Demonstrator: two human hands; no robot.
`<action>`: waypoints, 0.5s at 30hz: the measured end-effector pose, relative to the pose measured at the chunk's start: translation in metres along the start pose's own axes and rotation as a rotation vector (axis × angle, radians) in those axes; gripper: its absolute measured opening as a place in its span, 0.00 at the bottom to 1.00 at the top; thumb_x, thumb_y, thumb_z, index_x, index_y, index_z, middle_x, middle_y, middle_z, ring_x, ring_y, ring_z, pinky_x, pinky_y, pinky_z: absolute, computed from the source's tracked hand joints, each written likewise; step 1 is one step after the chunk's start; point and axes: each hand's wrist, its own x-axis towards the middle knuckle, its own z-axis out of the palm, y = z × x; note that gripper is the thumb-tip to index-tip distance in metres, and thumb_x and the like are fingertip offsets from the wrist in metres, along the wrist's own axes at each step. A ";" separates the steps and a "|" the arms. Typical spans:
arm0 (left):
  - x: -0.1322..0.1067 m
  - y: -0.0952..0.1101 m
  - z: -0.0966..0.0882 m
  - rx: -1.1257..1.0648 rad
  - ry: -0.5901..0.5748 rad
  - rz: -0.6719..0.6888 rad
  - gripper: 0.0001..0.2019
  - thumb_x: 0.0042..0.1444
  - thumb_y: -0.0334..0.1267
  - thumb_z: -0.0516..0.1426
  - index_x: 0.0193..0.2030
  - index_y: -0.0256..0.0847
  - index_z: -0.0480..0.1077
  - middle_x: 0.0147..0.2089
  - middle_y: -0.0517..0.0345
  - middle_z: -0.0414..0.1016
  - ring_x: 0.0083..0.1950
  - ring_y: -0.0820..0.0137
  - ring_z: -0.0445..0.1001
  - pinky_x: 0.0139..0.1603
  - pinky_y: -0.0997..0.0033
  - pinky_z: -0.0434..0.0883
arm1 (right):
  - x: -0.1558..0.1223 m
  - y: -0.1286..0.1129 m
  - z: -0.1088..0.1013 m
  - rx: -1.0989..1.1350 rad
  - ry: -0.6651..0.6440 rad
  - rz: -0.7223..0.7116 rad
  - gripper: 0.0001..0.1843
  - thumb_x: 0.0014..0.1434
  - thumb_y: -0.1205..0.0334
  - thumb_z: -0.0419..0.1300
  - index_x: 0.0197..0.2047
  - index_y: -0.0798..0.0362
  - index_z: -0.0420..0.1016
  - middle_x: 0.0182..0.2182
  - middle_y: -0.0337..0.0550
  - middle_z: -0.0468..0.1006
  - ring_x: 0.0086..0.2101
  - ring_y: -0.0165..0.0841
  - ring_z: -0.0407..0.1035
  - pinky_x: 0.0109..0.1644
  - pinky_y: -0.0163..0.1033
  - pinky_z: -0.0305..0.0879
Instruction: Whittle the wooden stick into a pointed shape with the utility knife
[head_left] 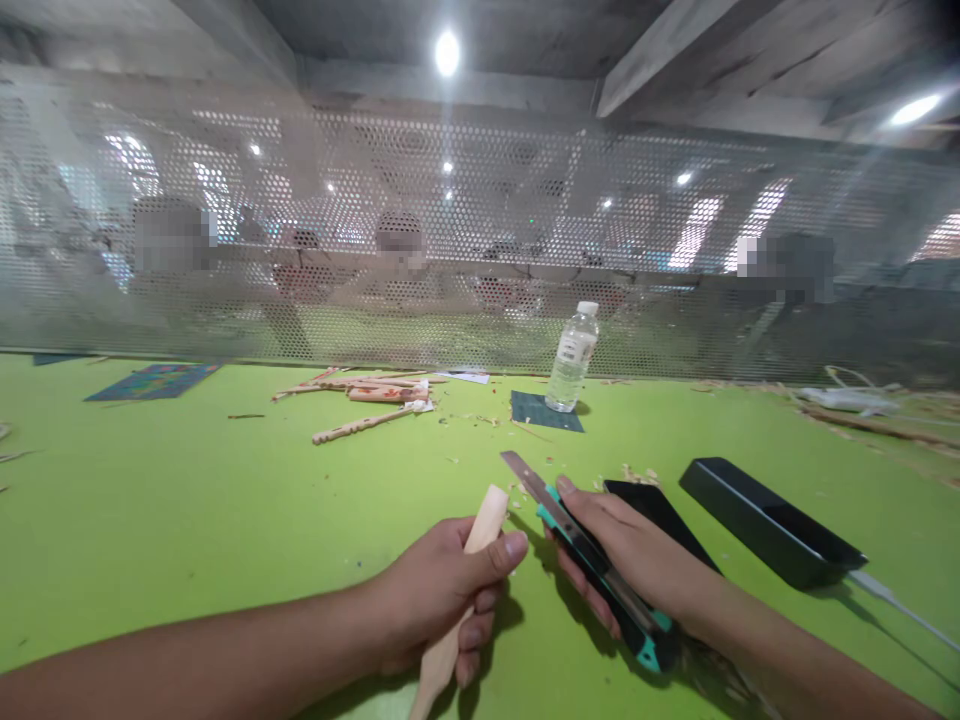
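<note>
- Presently the left hand [442, 590] is closed around a pale wooden stick [486, 515], thumb pressed on its side. The stick's rounded top pokes up above the fist and its lower end runs out toward the bottom edge.
- The right hand [637, 560] grips a teal knife [570, 530] lengthwise, fingers wrapped under the handle and the forefinger laid along it. The blade [525, 478] is slid out and points up and left.
- Blade and stick are near each other but apart, so no cut is being made at this instant.
- Both hands hover low over the green table [187, 520], near its front edge.
- Pale shavings [637, 475] lie scattered just beyond the knife, so I judge some whittling is already done. The stick's top looks smoothed, but most of its length is hidden in the fist, so how much is left I cannot tell.
- A black tray [772, 520] sits to the right, and a second dark flat piece [660, 505] lies partly under the right hand.
- Further back lie a heap of other sticks [367, 395] and a bottle [572, 358] on a dark mat [540, 412], in front of a mesh screen [480, 250].
</note>
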 end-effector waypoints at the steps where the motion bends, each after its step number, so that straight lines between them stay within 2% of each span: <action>1: 0.000 0.000 0.000 0.003 0.000 0.001 0.29 0.47 0.61 0.71 0.32 0.44 0.60 0.17 0.75 0.60 0.11 0.80 0.58 0.09 0.79 0.63 | 0.000 -0.001 -0.001 0.001 0.009 -0.005 0.32 0.67 0.31 0.53 0.28 0.53 0.69 0.15 0.35 0.72 0.12 0.26 0.65 0.13 0.28 0.62; 9: 0.002 -0.003 -0.002 0.006 -0.002 -0.002 0.29 0.48 0.62 0.70 0.34 0.44 0.60 0.18 0.75 0.62 0.11 0.79 0.58 0.09 0.77 0.65 | -0.004 -0.001 0.006 -0.018 -0.060 0.056 0.31 0.65 0.29 0.54 0.32 0.51 0.67 0.16 0.35 0.74 0.11 0.28 0.65 0.14 0.30 0.63; 12: 0.002 -0.003 -0.002 0.007 -0.001 0.001 0.29 0.48 0.62 0.71 0.34 0.44 0.60 0.17 0.76 0.61 0.11 0.80 0.56 0.10 0.77 0.66 | -0.004 0.000 0.007 -0.056 -0.074 0.068 0.32 0.64 0.27 0.51 0.33 0.50 0.67 0.16 0.34 0.73 0.11 0.28 0.64 0.15 0.33 0.63; 13: 0.002 -0.003 -0.002 0.008 -0.004 0.004 0.29 0.47 0.62 0.71 0.34 0.44 0.60 0.17 0.76 0.60 0.11 0.80 0.56 0.10 0.77 0.66 | -0.005 -0.001 0.007 -0.099 -0.061 0.040 0.33 0.65 0.27 0.49 0.32 0.50 0.67 0.17 0.34 0.72 0.12 0.29 0.64 0.16 0.33 0.63; 15: 0.002 -0.003 -0.001 0.022 -0.019 0.010 0.29 0.49 0.62 0.70 0.32 0.44 0.60 0.16 0.76 0.59 0.11 0.79 0.57 0.10 0.78 0.66 | -0.007 -0.003 0.003 -0.282 0.049 -0.122 0.32 0.66 0.29 0.49 0.32 0.50 0.69 0.21 0.38 0.75 0.18 0.31 0.69 0.22 0.36 0.66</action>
